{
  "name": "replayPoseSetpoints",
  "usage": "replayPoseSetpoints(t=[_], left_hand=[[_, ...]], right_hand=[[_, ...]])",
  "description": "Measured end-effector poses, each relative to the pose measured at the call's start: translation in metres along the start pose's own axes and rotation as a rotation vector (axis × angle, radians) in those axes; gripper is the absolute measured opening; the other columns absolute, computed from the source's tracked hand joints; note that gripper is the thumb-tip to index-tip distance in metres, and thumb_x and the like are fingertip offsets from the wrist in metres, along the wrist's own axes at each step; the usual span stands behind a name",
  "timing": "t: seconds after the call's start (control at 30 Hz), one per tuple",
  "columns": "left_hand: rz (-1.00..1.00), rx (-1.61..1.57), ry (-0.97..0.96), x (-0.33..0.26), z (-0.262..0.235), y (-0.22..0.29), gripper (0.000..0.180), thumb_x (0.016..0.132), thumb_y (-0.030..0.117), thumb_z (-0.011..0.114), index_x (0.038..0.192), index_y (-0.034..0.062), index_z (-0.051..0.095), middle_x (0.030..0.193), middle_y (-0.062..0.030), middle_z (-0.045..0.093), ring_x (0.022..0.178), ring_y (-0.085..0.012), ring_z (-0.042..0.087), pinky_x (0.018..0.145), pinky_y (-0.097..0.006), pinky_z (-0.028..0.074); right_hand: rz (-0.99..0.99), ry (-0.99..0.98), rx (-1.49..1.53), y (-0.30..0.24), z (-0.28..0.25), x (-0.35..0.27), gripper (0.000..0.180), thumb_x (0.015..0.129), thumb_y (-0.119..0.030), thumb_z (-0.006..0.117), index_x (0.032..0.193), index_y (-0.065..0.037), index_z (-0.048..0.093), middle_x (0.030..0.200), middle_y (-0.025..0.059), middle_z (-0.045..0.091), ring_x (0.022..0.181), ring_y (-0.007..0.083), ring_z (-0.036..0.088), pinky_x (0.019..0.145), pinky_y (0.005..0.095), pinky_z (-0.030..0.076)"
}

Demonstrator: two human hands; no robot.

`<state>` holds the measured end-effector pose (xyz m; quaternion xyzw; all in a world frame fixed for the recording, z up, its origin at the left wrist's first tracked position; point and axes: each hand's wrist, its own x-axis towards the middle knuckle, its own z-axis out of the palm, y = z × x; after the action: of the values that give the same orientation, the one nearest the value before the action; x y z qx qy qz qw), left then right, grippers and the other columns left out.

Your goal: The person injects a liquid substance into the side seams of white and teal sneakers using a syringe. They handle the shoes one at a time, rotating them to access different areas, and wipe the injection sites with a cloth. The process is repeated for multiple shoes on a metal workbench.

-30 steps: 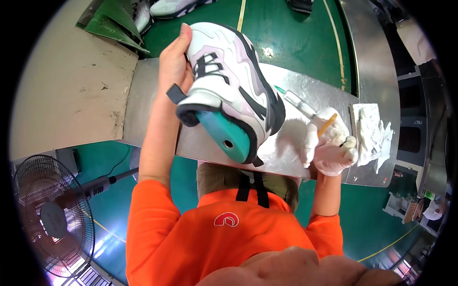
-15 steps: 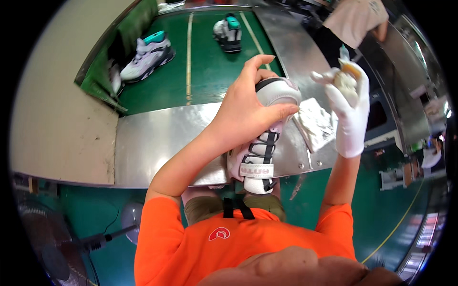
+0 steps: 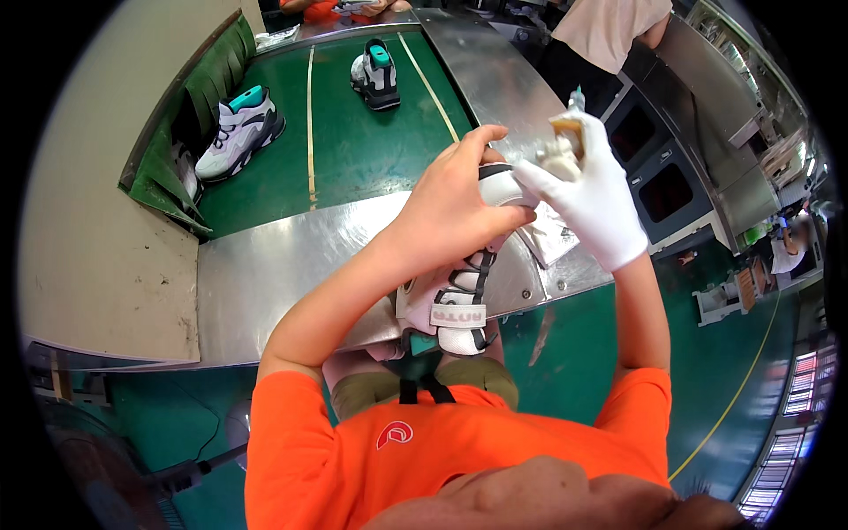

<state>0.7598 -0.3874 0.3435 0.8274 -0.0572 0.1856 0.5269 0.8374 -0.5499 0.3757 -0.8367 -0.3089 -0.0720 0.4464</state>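
Observation:
A white and pale pink sneaker [image 3: 462,281] with black laces and a white strap is tilted over the bench's near edge, toe away from me. My bare left hand [image 3: 449,199] grips its toe end, thumb on one side and fingers on the other. My white-gloved right hand [image 3: 601,199] is closed around a small whitish thing with an amber part and a pointed clear tip [image 3: 563,157]; its exact kind I cannot make out. The glove's thumb reaches the sneaker's toe and seems to touch it. A crumpled white sheet [image 3: 549,235] lies on the metal behind them.
Beyond the steel ledge [image 3: 291,252] runs a green belt [image 3: 274,168] carrying a white sneaker [image 3: 240,132] at left and another sneaker [image 3: 378,75] farther back. A person in a pale shirt [image 3: 609,31] stands at upper right. A fan [image 3: 97,459] is at lower left.
My right hand has moved left, bringing the whitish thing along, from apart to the sneaker's toe. The left hand keeps its grip. The whole view has shifted slightly.

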Motion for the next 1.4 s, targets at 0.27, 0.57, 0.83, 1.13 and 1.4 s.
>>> replayPoseSetpoints(t=[0.27,0.57,0.83,1.13,1.4], left_hand=[[0.091,0.053,-0.2,0.019,-0.025,-0.012,0.054,0.075,0.024,0.077,0.122,0.0052,0.059,0.109,-0.0109,0.063,0.1,-0.019,0.061,0.088,-0.03,0.048],[-0.04,-0.064,-0.05,0.019,-0.094,-0.047,0.039,0.086,0.022,0.069,0.121,0.0066,0.059,0.106,-0.0056,0.062,0.098,-0.013,0.058,0.088,-0.028,0.047],[-0.206,-0.365,1.26,-0.009,-0.239,-0.25,0.037,0.09,0.016,0.065,0.121,-0.0015,0.056,0.111,-0.0128,0.062,0.097,-0.0184,0.062,0.082,-0.03,0.051],[-0.92,0.264,0.938,0.028,-0.249,-0.296,0.06,0.092,0.04,0.061,0.123,-0.0085,0.043,0.104,-0.0235,0.064,0.086,-0.0338,0.068,0.056,-0.044,0.06],[-0.147,1.167,0.318,0.192,-0.182,-0.252,0.054,0.092,0.051,0.051,0.109,0.0005,0.059,0.091,-0.0247,0.068,0.089,-0.0418,0.066,0.075,-0.051,0.052]], right_hand=[[0.044,0.139,0.658,0.023,-0.022,-0.025,0.055,0.08,0.003,0.07,0.127,-0.005,0.043,0.109,0.0073,0.053,0.101,0.0165,0.062,0.085,0.0272,0.051],[0.057,0.12,0.313,0.096,0.069,-0.078,0.059,0.071,-0.006,0.08,0.121,-0.002,0.049,0.098,0.0101,0.06,0.086,0.0153,0.061,0.074,0.0275,0.051],[0.031,0.215,0.153,0.133,0.103,-0.097,0.058,0.068,-0.004,0.079,0.12,-0.001,0.052,0.096,0.009,0.059,0.079,0.0155,0.062,0.075,0.0284,0.051],[0.272,0.276,0.34,0.132,0.099,-0.088,0.059,0.071,0.001,0.074,0.123,0.001,0.048,0.098,0.0083,0.058,0.079,0.0134,0.061,0.074,0.0259,0.051],[0.36,0.174,0.356,0.133,0.096,-0.085,0.064,0.067,-0.001,0.078,0.124,0.0,0.048,0.094,0.0089,0.061,0.072,0.0121,0.061,0.068,0.0251,0.051]])
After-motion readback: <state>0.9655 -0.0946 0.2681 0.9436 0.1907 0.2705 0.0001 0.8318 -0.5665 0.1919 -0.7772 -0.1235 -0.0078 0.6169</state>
